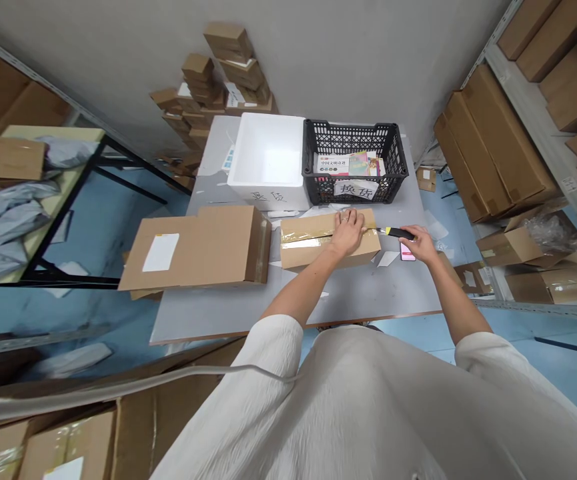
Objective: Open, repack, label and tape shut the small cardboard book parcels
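Note:
A small taped cardboard box (308, 243) lies on the grey table (358, 293) in front of me. My left hand (348, 231) rests flat on its top, fingers spread, a ring on one finger. Just right of the box, my right hand (422, 244) is closed round a utility knife (397, 233) with a black and yellow handle. The blade points left at the box's right end. A pink phone (407, 253) lies under my right hand.
A larger cardboard box (203, 248) with a white label overhangs the table's left edge. Behind stand a white foam box (269, 159) and a black plastic crate (353, 163) holding books. Shelves of cartons (528, 127) line the right; stacked boxes fill the far corner.

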Action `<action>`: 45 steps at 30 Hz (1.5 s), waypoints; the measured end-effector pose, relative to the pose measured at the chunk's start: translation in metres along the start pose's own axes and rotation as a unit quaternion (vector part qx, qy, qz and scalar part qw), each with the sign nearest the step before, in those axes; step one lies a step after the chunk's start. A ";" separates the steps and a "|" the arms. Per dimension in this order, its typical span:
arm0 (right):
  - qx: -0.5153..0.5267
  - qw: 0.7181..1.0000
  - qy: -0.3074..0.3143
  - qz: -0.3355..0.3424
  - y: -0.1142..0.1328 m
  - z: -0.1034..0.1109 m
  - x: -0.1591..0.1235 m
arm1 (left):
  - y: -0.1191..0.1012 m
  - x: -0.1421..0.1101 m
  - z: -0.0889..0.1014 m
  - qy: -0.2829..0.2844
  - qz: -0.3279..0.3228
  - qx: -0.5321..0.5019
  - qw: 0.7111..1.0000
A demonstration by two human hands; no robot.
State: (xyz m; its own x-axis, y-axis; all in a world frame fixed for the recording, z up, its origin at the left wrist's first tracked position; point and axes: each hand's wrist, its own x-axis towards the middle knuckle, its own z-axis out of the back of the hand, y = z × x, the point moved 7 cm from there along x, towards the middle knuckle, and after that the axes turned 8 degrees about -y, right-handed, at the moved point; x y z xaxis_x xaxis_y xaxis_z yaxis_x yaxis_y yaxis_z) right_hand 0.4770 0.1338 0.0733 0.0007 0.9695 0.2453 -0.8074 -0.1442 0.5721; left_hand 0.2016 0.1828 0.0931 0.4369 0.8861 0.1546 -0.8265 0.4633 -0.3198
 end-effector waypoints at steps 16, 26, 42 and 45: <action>0.004 1.000 -0.014 0.005 0.071 -0.021 -0.066 | 0.001 -0.042 0.015 0.008 -0.080 0.008 0.997; -0.021 0.999 -0.024 0.020 0.064 -0.013 -0.066 | 0.001 -0.044 0.012 0.009 -0.080 0.012 0.997; -0.021 0.995 -0.096 0.023 0.034 0.046 -0.022 | 0.009 -0.049 0.009 0.031 -0.056 -0.012 0.998; 0.005 0.996 -0.090 0.007 0.046 0.029 -0.016 | 0.009 -0.052 0.010 0.040 -0.059 -0.028 0.997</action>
State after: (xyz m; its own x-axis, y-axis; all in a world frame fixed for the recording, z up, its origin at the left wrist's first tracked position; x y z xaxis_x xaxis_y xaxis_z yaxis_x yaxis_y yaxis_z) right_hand 0.4569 0.1055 0.1185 0.0962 0.9161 0.3893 -0.8023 -0.1601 0.5750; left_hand 0.1680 0.1407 0.0916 0.5583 0.8209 0.1198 -0.7480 0.5606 -0.3554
